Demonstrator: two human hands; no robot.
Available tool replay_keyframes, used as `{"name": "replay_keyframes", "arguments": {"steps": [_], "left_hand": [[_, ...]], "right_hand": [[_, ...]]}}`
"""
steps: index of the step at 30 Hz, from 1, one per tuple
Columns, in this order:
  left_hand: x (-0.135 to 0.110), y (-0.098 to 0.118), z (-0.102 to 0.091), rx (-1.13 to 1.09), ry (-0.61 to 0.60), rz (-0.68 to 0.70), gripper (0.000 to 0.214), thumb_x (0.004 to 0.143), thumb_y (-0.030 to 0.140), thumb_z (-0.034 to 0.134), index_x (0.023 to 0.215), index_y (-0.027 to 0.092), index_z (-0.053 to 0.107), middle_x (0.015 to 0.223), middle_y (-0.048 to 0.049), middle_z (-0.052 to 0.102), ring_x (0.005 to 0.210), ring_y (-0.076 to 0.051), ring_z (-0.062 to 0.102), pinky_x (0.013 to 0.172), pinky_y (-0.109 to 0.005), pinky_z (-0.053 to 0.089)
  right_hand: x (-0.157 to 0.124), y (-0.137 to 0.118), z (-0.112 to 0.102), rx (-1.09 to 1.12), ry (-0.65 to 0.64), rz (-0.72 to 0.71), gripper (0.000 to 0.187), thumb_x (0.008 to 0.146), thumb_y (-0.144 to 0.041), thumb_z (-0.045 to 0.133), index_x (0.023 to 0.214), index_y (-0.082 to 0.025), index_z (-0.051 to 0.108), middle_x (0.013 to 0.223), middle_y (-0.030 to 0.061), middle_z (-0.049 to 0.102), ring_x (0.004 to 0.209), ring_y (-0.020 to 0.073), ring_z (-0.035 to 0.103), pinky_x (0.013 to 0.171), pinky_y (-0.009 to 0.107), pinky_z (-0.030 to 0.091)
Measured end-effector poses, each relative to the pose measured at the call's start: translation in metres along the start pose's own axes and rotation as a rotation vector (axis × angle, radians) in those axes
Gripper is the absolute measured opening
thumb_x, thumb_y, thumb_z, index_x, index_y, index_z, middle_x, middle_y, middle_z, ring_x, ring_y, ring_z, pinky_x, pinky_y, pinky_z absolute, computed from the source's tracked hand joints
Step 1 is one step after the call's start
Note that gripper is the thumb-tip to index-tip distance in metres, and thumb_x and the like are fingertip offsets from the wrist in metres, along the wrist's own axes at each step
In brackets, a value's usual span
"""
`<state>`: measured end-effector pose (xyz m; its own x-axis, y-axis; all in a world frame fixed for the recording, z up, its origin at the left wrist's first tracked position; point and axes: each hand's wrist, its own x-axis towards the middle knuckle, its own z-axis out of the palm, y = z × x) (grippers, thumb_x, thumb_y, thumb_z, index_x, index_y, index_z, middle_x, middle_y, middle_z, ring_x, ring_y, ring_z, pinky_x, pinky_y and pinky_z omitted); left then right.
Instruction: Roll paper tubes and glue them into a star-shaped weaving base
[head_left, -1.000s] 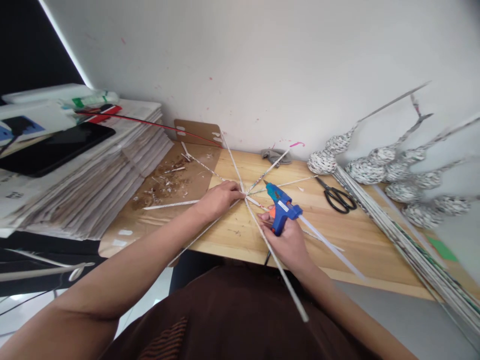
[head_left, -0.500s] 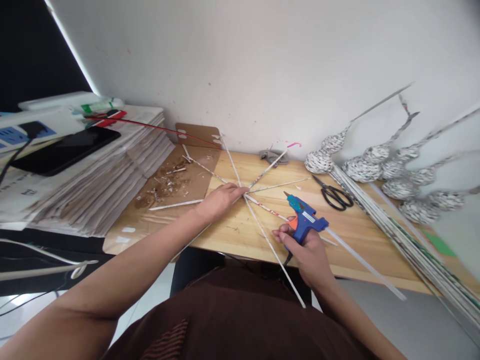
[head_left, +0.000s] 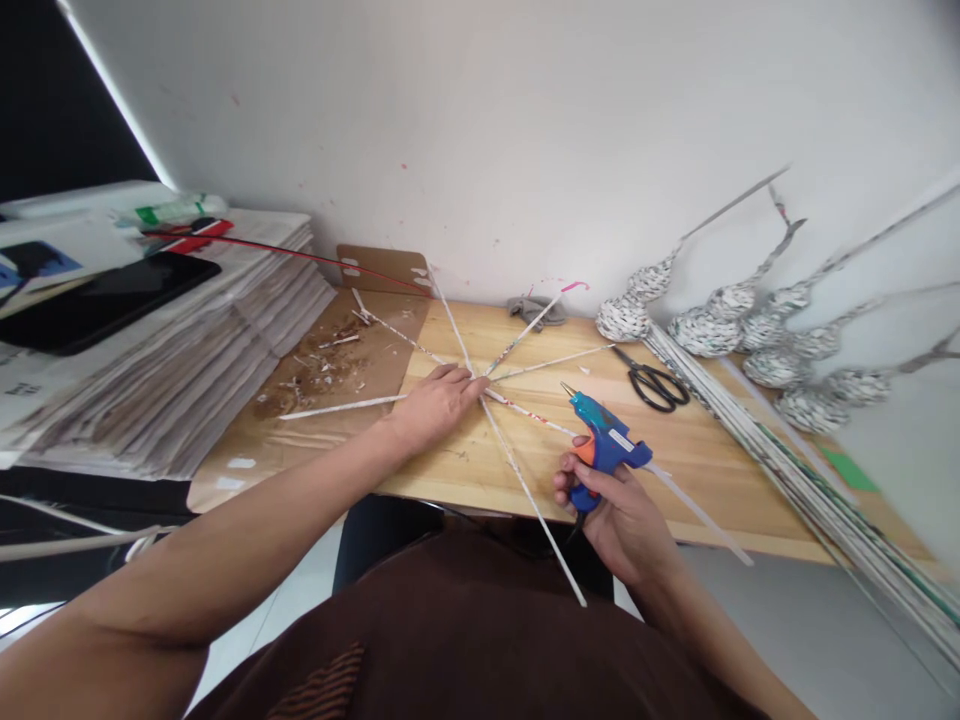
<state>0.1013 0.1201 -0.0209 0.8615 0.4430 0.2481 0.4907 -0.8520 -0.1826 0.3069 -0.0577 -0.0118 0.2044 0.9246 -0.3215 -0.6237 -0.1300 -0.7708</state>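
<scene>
Several thin rolled-paper sticks (head_left: 531, 497) cross at one centre and spread out like spokes on the wooden table. My left hand (head_left: 436, 405) lies over that centre, its fingers closed together and holding the sticks down at the crossing. My right hand (head_left: 622, 515) is wrapped round the handle of a blue glue gun (head_left: 611, 447) with an orange trigger. The gun's nozzle points up and left, above the table and apart from the crossing. A pale glue stick (head_left: 705, 520) sticks out of its back end.
Black scissors (head_left: 660, 388) lie right of the spokes, beside a long bundle of paper sticks (head_left: 780, 460). Several woven paper gourds (head_left: 701, 330) stand along the wall. At left are stacked newspapers (head_left: 247, 370), a phone (head_left: 112, 300) and cardboard with scraps (head_left: 300, 420). A grey cloth (head_left: 544, 312) lies behind.
The view has shifted slightly to the right. My left hand has settled flatter over the crossing. The glue gun has tilted a little, its nozzle pointing more upward, still in my right hand.
</scene>
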Motion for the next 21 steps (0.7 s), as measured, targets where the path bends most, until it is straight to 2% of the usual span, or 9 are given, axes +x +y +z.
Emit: {"name": "replay_keyframes", "arguments": {"steps": [4,13,21], "left_hand": [[-0.001,-0.001,0.004,-0.003,0.006,-0.012,0.036,0.093,0.011,0.037,0.129,0.009,0.045,0.112,-0.0156,0.064,0.110,-0.023,0.057,0.106,-0.039,0.035],[-0.002,0.003,0.004,-0.024,0.001,-0.048,0.038,0.091,0.010,0.039,0.129,0.009,0.045,0.113,-0.0157,0.064,0.112,-0.023,0.057,0.106,-0.039,0.037],[-0.004,0.005,0.007,-0.042,0.010,-0.071,0.041,0.089,0.009,0.039,0.130,0.008,0.045,0.114,-0.0166,0.062,0.113,-0.024,0.054,0.105,-0.038,0.037]], "right_hand": [[-0.009,-0.006,0.000,0.021,-0.055,0.011,0.035,0.075,-0.017,0.071,0.106,-0.026,0.056,0.085,-0.0001,0.060,0.071,0.0146,0.059,0.058,0.026,0.044],[-0.014,-0.014,0.003,0.055,-0.156,-0.025,0.032,0.073,-0.011,0.061,0.102,-0.024,0.058,0.086,0.0021,0.059,0.069,0.0154,0.055,0.056,0.026,0.040],[-0.020,-0.019,0.006,0.034,-0.256,-0.045,0.048,0.072,-0.007,0.061,0.116,-0.027,0.055,0.092,0.0032,0.059,0.078,0.0165,0.056,0.060,0.027,0.041]]}}
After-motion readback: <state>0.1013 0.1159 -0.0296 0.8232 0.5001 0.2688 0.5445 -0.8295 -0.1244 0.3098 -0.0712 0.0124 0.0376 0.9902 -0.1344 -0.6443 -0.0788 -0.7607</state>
